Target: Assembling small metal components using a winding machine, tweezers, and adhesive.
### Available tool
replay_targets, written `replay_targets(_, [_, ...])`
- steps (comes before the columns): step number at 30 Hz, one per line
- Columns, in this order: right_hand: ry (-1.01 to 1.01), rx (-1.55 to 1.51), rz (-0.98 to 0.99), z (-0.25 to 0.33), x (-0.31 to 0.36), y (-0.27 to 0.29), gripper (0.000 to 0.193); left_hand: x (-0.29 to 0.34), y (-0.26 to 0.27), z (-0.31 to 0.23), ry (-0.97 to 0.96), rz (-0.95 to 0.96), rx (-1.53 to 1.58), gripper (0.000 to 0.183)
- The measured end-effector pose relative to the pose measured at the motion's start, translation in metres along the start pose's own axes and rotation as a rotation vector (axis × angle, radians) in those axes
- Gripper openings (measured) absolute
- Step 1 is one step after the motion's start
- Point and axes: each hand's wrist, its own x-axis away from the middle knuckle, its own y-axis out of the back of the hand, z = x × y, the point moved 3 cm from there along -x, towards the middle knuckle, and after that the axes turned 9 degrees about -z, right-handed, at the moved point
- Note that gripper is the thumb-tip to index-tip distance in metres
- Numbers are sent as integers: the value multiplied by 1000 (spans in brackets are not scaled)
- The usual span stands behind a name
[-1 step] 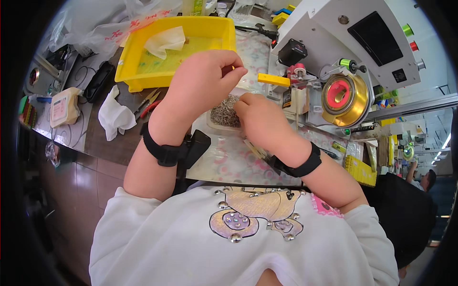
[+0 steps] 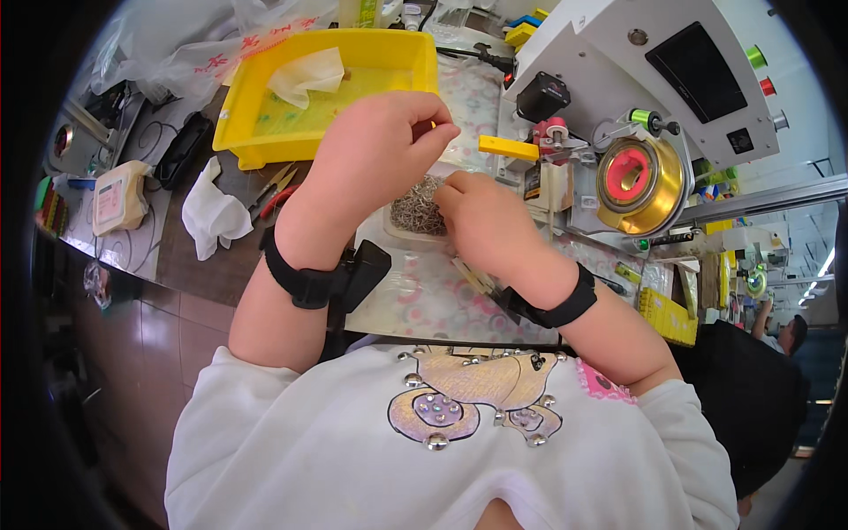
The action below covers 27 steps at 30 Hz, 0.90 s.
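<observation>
Over the workbench [image 2: 424, 291], both hands pinch, seemingly, small metal parts [image 2: 417, 205].

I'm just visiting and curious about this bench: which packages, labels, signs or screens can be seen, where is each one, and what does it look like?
Screen: dark, blank rectangle on the white machine's sloped face, upper right.
Small label: black square below the screen.
Plastic bag: clear, crumpled, with red print, upper left behind the yellow tray.
Packet: flat, cream, with a pale pink label, far left on the bench.
</observation>
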Motion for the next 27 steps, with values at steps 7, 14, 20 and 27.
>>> replay_targets(7, [-40, -89, -127, -8, 1, 1, 7, -1, -2, 0, -11, 3, 20, 14])
replay_targets(14, [-216, -309, -251, -11, 1, 18, 10, 3, 1, -6, -81, 26, -39, 13])
replay_targets(20, [-539, -705, -237, -14, 0, 17, 12, 7, 3, -7, -153, 166, -22, 13])
replay_targets(27, [-311, -520, -450, -11, 2, 31, 10, 6, -1, -13, -139, 205, -14, 13])
